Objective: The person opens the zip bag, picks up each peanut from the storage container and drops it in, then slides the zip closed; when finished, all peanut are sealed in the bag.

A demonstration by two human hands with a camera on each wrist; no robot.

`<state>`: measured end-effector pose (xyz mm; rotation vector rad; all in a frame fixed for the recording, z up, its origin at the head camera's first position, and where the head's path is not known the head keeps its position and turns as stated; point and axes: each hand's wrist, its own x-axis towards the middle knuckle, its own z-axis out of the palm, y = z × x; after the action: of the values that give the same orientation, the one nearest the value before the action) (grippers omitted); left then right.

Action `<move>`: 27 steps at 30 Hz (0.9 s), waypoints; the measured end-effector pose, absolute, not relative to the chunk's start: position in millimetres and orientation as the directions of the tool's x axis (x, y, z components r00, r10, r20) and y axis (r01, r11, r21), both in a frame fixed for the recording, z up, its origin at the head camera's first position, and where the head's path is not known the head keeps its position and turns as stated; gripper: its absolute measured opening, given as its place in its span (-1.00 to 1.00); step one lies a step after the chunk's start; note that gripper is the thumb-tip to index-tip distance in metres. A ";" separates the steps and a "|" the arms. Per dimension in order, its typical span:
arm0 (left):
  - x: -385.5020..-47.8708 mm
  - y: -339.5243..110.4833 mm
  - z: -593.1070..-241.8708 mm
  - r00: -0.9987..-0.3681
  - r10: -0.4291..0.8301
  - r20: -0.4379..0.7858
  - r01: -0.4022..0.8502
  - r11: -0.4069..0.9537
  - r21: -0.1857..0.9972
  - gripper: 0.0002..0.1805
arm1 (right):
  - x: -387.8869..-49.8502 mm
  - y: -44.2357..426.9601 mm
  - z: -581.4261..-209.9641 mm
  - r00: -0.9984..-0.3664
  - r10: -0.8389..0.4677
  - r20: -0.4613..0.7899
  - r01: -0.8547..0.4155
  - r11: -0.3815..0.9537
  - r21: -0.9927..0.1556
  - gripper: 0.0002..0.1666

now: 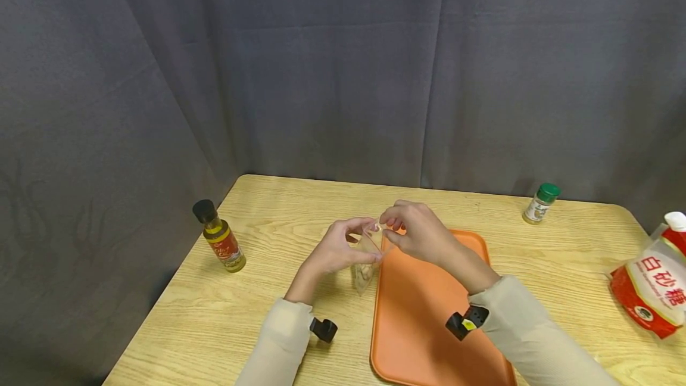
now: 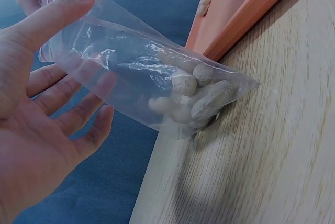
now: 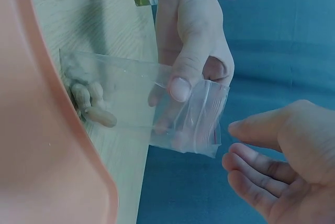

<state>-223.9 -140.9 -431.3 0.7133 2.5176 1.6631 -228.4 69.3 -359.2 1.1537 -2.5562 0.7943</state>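
A clear zip bag hangs upright at the left edge of the orange tray, with several unshelled peanuts in its bottom. My left hand grips the bag near its top, the thumb on one face and the fingers on the other. Beside the bag's mouth is my right hand, thumb and bent fingertips slightly apart. Nothing shows between them, and in the right wrist view a small gap separates them from the bag. One peanut lies on the tray in the left wrist view.
An olive oil bottle stands at the left of the wooden table. Toward the back right is a green-capped spice jar. A red and white sugar bag stands at the right edge. Grey curtain hangs behind.
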 end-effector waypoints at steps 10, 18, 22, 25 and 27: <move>-223.5 -140.5 -431.1 -0.900 0.389 0.196 0.335 0.332 0.882 -0.26 | -244.4 96.2 -361.4 -0.751 -0.560 0.349 -0.660 0.624 -0.419 -0.88; -222.9 -140.8 -432.3 -0.904 0.383 0.188 0.326 0.334 0.885 -0.26 | -275.6 141.5 -397.9 -0.848 -0.467 0.250 -0.530 0.749 -0.398 -0.88; -222.6 -140.9 -432.0 -0.904 0.385 0.185 0.321 0.329 0.888 -0.24 | -283.7 160.2 -421.2 -0.872 -0.431 0.233 -0.489 0.795 -0.358 -0.91; -222.5 -140.6 -431.5 -0.906 0.383 0.181 0.317 0.330 0.889 -0.23 | -286.0 168.4 -435.0 -0.884 -0.407 0.229 -0.464 0.816 -0.344 -0.95; -222.3 -140.4 -431.0 -0.908 0.381 0.174 0.310 0.334 0.890 -0.22 | -286.1 171.1 -441.4 -0.893 -0.395 0.217 -0.449 0.824 -0.347 -0.95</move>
<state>-222.3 -140.4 -431.0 0.6514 2.5116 1.6520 -286.1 171.1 -441.4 0.6673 -2.8693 0.5958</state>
